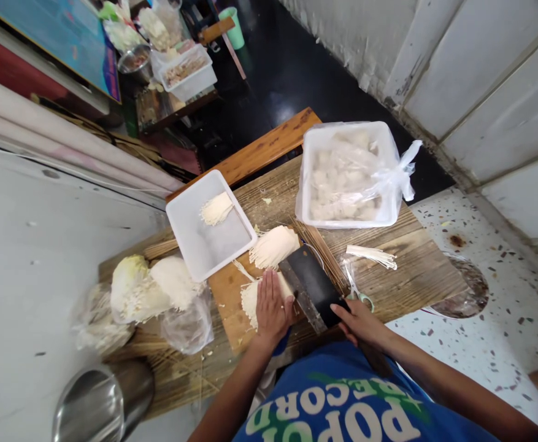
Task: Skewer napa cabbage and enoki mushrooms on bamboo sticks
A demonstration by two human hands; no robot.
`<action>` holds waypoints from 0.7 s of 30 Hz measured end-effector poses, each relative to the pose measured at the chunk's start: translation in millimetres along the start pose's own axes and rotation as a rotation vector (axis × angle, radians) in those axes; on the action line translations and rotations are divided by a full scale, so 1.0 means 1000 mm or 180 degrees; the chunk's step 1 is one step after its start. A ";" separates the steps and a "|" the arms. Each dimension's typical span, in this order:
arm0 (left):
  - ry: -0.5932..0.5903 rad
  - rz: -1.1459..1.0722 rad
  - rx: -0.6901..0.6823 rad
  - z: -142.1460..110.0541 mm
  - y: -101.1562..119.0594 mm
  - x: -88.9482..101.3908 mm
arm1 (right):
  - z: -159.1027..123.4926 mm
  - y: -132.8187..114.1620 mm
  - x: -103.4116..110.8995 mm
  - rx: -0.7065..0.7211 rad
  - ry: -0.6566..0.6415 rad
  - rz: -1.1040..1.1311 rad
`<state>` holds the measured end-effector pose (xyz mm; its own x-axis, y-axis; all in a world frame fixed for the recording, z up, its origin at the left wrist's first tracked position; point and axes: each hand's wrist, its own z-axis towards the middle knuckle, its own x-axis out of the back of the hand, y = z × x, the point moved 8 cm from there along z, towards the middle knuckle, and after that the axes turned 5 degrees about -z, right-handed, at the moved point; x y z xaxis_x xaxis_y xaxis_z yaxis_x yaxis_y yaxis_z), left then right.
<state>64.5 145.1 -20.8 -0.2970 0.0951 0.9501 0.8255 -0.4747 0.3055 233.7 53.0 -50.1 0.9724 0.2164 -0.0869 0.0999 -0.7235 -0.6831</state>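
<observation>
My left hand [272,307] lies flat, fingers straight and close together, pressing on a bunch of enoki mushrooms [250,301] and gripping nothing. My right hand [361,320] is closed on the near end of a broad, dark cleaver [315,283], thumb against the blade; how the fingers wrap underneath is hidden.

The relation that counts, as I judge it, is blade against bunch. The bunch sits under my left palm, to the left of my right hand, its long axis running roughly left to right: loose heads to the left, stem end to the right, tipped slightly away from me. The cleaver lies along a line from far left to near right, its edge facing the stem end and crossing the bunch's line. Whether edge and stems touch, I cannot tell. My left hand is the nearer one.

Beneath is a cutting board [226,316], with a second bunch [275,247] just beyond my left fingertips. Past that, farther left, a white tub [195,255] holds another portion. Scissors [352,284] lie just beyond my right hand on the counter [427,264], with some stems [372,256] farther off.
</observation>
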 end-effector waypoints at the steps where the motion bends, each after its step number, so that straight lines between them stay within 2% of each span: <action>1: -0.0010 0.0006 0.0004 0.000 0.000 -0.001 | 0.000 -0.001 0.000 0.0019 -0.0017 -0.0038; 13: -0.0026 0.0011 0.0011 0.000 0.000 -0.004 | 0.001 0.011 -0.002 0.0107 -0.0096 -0.0123; 21: 0.0016 -0.0116 0.0022 -0.001 0.000 -0.004 | -0.001 0.005 -0.001 0.0130 -0.0098 -0.0343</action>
<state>65.8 143.8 -24.9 -0.3294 0.1077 0.9380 0.8173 -0.4648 0.3404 233.5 49.0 -52.7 0.9496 0.3118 -0.0332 0.1942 -0.6679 -0.7185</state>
